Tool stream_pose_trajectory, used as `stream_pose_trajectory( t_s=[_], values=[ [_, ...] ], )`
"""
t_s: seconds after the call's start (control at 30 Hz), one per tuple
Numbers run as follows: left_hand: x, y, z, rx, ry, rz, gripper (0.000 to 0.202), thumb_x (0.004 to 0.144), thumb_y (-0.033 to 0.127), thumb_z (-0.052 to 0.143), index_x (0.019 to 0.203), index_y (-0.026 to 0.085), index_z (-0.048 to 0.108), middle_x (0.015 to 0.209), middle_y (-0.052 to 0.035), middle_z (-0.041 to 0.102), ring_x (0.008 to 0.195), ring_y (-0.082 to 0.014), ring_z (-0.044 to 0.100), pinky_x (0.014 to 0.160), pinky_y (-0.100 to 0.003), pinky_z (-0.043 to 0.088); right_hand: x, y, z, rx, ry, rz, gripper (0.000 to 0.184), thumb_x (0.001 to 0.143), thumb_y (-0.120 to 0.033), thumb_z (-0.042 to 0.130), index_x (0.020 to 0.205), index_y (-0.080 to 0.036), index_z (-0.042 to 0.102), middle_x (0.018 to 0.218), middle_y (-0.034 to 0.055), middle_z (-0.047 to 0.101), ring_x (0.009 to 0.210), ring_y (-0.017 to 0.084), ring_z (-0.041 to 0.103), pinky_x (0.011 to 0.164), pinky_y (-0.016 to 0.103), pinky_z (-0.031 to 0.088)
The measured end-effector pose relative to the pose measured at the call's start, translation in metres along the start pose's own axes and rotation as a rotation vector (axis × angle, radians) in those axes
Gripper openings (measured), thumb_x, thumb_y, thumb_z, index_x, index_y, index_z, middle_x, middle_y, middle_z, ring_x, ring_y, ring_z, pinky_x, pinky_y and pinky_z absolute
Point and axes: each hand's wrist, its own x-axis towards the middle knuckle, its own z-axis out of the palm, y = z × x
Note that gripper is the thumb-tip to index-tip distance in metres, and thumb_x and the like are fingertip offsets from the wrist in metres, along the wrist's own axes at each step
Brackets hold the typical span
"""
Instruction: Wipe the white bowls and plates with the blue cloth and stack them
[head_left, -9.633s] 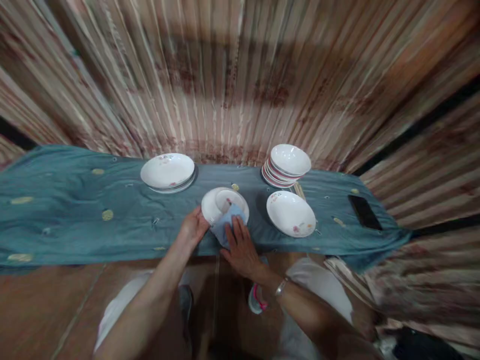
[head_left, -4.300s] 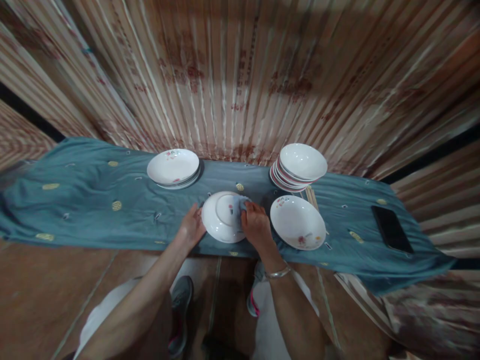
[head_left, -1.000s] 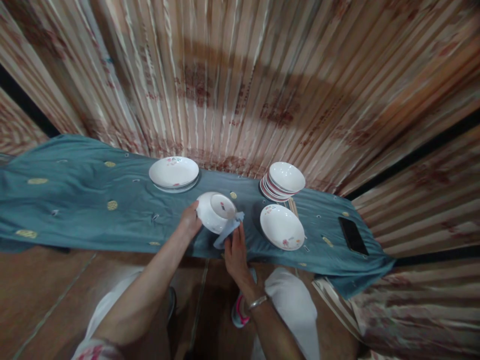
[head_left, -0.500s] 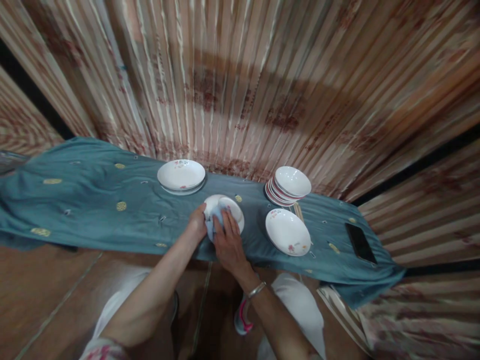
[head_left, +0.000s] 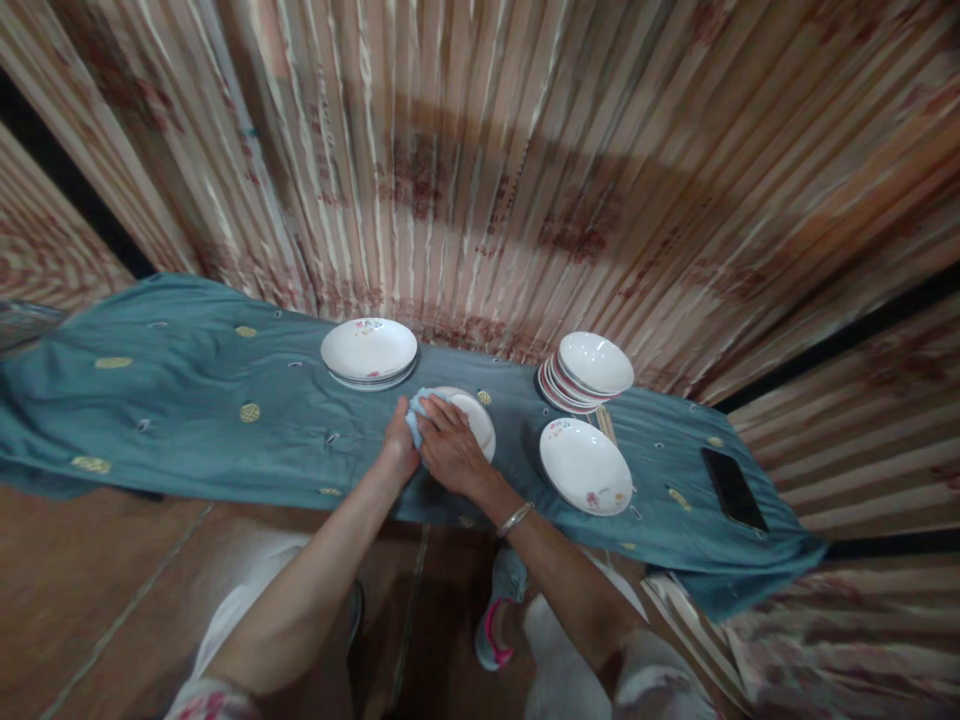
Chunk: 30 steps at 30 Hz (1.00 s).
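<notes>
Where hands [head_left: 450,447] meet, cloth [head_left: 417,416] (blue) touches a plate [head_left: 477,420].

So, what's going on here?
A person has both hands on a white plate on a teal table runner. A pale blue cloth is bunched at the plate's rim by the left hand, and the right hand lies across the plate. A stack of dishes, another stack, a single dish and a phone sit nearby.

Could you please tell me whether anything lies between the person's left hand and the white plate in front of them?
Yes: a bunched pale blue cloth sits between the left hand and the white plate, at the plate's left edge. The right hand lies across the plate's near side.
</notes>
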Motion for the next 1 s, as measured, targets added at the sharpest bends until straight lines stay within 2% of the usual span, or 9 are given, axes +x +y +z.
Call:
stream_pose_trajectory(
  t_s=[0.1, 0.2, 0.3, 0.43, 0.57, 0.67, 0.77, 0.87, 1.0],
  values=[
    [0.002, -0.002, 0.000, -0.009, -0.012, 0.062, 0.035, 0.102, 0.029, 0.038, 0.088, 0.014, 0.067, 0.068, -0.0031, 0.069, 0.075, -0.0171, 0.071, 0.083, -0.027, 0.056, 0.019, 0.002, -0.006, 0.020, -0.028, 0.031, 0.031, 0.095, -0.015, 0.048, 0.121, -0.011, 0.064, 0.138, 0.0156, 0.059, 0.138, 0.027, 0.044, 0.119, 0.047, 0.030],
    [0.003, -0.004, 0.001, -0.036, -0.059, 0.121, 0.032, 0.100, 0.029, 0.042, 0.090, 0.013, 0.068, 0.082, -0.0064, 0.074, 0.088, -0.0185, 0.072, 0.089, -0.029, 0.055, 0.035, 0.006, -0.011, 0.014, -0.047, 0.057, 0.027, 0.095, -0.012, 0.046, 0.112, -0.010, 0.066, 0.127, 0.0145, 0.065, 0.127, 0.027, 0.053, 0.114, 0.045, 0.034],
    [0.001, -0.005, 0.004, -0.021, -0.100, 0.126, 0.033, 0.100, 0.031, 0.043, 0.093, 0.012, 0.069, 0.089, -0.0094, 0.075, 0.093, -0.0206, 0.072, 0.087, -0.031, 0.056, 0.045, 0.013, -0.016, 0.008, -0.081, 0.091, 0.025, 0.096, -0.012, 0.044, 0.107, -0.010, 0.067, 0.118, 0.0121, 0.068, 0.116, 0.025, 0.058, 0.108, 0.042, 0.038],
    [-0.002, -0.003, 0.006, 0.059, -0.110, 0.054, 0.046, 0.102, 0.036, 0.034, 0.086, 0.011, 0.069, 0.078, -0.0116, 0.075, 0.087, -0.0238, 0.073, 0.078, -0.030, 0.057, 0.050, 0.026, -0.016, 0.028, -0.071, 0.146, 0.027, 0.098, -0.012, 0.042, 0.107, -0.012, 0.067, 0.111, 0.0094, 0.070, 0.108, 0.020, 0.060, 0.104, 0.036, 0.040],
    [0.000, -0.002, 0.003, 0.112, -0.109, 0.022, 0.048, 0.101, 0.041, 0.036, 0.080, 0.012, 0.069, 0.063, -0.0105, 0.070, 0.078, -0.0261, 0.073, 0.071, -0.032, 0.057, 0.053, 0.043, -0.010, 0.062, -0.056, 0.230, 0.027, 0.097, -0.009, 0.041, 0.103, -0.011, 0.067, 0.108, 0.0102, 0.072, 0.102, 0.019, 0.062, 0.097, 0.030, 0.043],
    [0.002, -0.004, 0.001, 0.113, -0.102, 0.028, 0.044, 0.099, 0.040, 0.043, 0.078, 0.012, 0.068, 0.060, -0.0087, 0.069, 0.072, -0.0255, 0.072, 0.069, -0.032, 0.057, 0.051, 0.058, -0.004, 0.098, -0.042, 0.310, 0.029, 0.098, -0.011, 0.039, 0.101, -0.015, 0.067, 0.104, 0.0098, 0.073, 0.097, 0.020, 0.065, 0.091, 0.029, 0.046],
    [0.005, -0.006, -0.001, 0.123, -0.052, 0.071, 0.029, 0.096, 0.030, 0.051, 0.079, 0.013, 0.067, 0.060, -0.0049, 0.068, 0.066, -0.0217, 0.070, 0.066, -0.029, 0.055, 0.043, 0.074, 0.003, 0.209, -0.033, 0.433, 0.030, 0.098, -0.015, 0.037, 0.097, -0.019, 0.066, 0.099, 0.0066, 0.073, 0.090, 0.019, 0.065, 0.086, 0.027, 0.047],
    [0.007, -0.008, -0.003, 0.153, -0.015, 0.112, 0.014, 0.089, 0.015, 0.057, 0.080, 0.014, 0.067, 0.060, -0.0008, 0.067, 0.059, -0.0165, 0.064, 0.063, -0.026, 0.053, 0.029, 0.089, 0.009, 0.270, -0.032, 0.538, 0.033, 0.099, -0.018, 0.034, 0.093, -0.020, 0.066, 0.091, 0.0044, 0.072, 0.084, 0.018, 0.065, 0.081, 0.027, 0.048],
    [0.010, -0.008, -0.007, 0.140, -0.040, 0.124, 0.011, 0.082, 0.012, 0.066, 0.072, 0.013, 0.064, 0.060, -0.0002, 0.065, 0.051, -0.0123, 0.056, 0.054, -0.023, 0.047, 0.004, 0.102, 0.013, 0.274, -0.002, 0.618, 0.038, 0.099, -0.022, 0.030, 0.098, -0.019, 0.068, 0.093, 0.0057, 0.073, 0.081, 0.019, 0.066, 0.078, 0.029, 0.049]
  ],
)
